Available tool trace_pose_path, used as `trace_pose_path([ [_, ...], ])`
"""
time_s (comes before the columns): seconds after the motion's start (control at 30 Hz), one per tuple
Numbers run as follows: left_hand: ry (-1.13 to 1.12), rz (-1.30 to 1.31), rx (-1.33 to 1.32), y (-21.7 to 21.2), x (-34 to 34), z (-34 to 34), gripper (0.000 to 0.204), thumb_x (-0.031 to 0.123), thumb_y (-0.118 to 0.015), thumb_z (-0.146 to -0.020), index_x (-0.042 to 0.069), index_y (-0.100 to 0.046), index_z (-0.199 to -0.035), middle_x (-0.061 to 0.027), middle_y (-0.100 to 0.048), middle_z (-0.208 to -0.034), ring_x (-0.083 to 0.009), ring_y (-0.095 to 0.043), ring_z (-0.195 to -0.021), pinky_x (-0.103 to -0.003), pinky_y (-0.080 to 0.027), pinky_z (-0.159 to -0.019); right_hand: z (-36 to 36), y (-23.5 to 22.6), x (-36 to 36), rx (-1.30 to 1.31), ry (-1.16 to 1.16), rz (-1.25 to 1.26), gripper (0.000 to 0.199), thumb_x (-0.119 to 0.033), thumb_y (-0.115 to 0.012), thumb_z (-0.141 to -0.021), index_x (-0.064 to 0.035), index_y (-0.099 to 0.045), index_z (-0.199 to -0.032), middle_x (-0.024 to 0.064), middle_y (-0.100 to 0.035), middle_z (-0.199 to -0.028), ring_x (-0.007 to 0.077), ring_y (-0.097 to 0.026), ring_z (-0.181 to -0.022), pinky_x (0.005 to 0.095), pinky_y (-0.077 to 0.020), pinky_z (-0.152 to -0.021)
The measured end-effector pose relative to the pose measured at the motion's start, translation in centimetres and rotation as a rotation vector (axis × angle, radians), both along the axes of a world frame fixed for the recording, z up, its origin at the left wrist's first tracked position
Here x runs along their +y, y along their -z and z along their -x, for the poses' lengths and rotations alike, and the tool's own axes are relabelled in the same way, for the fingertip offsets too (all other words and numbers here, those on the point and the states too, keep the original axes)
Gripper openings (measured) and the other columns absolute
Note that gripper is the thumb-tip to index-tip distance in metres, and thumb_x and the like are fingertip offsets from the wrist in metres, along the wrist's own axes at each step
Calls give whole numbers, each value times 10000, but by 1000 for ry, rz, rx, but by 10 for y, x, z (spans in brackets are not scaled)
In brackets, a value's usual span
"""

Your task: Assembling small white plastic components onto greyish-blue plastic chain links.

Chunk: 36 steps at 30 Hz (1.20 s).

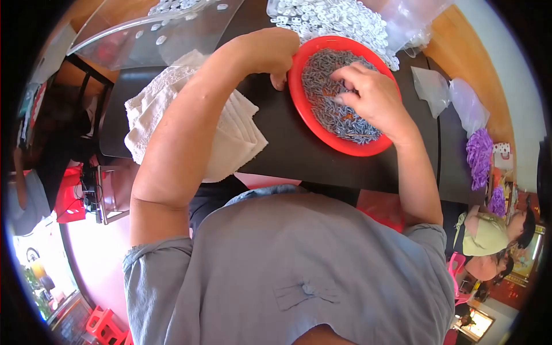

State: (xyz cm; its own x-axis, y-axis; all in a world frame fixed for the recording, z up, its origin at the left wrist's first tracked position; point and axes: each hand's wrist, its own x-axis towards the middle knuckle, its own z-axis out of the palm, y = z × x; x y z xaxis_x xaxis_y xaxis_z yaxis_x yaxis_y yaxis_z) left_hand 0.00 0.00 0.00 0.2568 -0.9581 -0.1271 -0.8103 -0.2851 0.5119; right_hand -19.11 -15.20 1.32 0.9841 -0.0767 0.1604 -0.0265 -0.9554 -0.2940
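Observation:
A red plastic bowl (305,109) full of small grey screws (325,118) rests on the dark table. A few orange bits (348,116) show among the screws. At the bowl's left rim is my left hand (280,54), its thumb pointing down along the outside; the other fingers are mostly hidden, and the hand seems to grip the rim. Over the screws hovers my right hand (372,96), thumb and forefinger curved and apart, with nothing visible between them. Behind the bowl lies a large heap of small white plastic pieces (330,20).
Folded cream cloth (238,146) lies under my left forearm. A clear plastic sheet or tray (190,43) with white pieces is at the far left. Clear bags (431,91) and a purple mesh bundle (479,158) lie at the right. Another person (486,236) is at the right.

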Motion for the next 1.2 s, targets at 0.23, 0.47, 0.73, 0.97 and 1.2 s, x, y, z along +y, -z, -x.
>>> trace_pose_path([
  [0.23, -249, -101, 107, -13, 0, 7, 176, 54, -733, -590, 9, -590, -682, -54, -515, -560, -188, -489, -446, -336, -362, -378, 3, 21, -11, -250, -15, -90, 62, -7, -613, -807, -17, -619, -868, 85, -583, -777, 203, -605, -689, 309, -460, -642],
  [0.47, -83, 196, 137, 11, -9, 3, 225, 14, -711, -577, -28, -671, -794, -168, -644, -686, -297, -629, -663, -401, -494, -611, 10, 12, -16, -293, -21, -507, 52, 20, -601, -858, 11, -639, -893, -7, -604, -771, 57, -542, -696, 218, -430, -629],
  [0.73, -213, 160, 76, 5, -13, 10, 190, 80, -679, -622, -26, -678, -779, -200, -651, -740, -333, -637, -727, -404, -501, -686, 12, 17, -24, -285, 50, -582, 79, -8, -609, -875, -15, -672, -923, -23, -648, -804, 29, -560, -711, 199, -445, -594],
  [0.97, -303, 338, 5, 16, -14, -3, 195, 158, -672, -703, -26, -658, -765, -169, -647, -690, -289, -630, -637, -381, -500, -599, 13, 12, -24, -218, 127, -736, 165, 8, -608, -849, -23, -689, -989, -6, -666, -831, 42, -583, -728, 199, -444, -604],
  [1.2, -272, 513, 772, -11, -15, 41, 158, 151, -670, -829, -3, -656, -797, -24, -598, -624, -89, -559, -508, -221, -419, -433, 14, 3, -11, -326, 128, -882, 190, -10, -609, -857, -24, -691, -1027, 12, -667, -841, 53, -595, -751, 200, -452, -632],
])
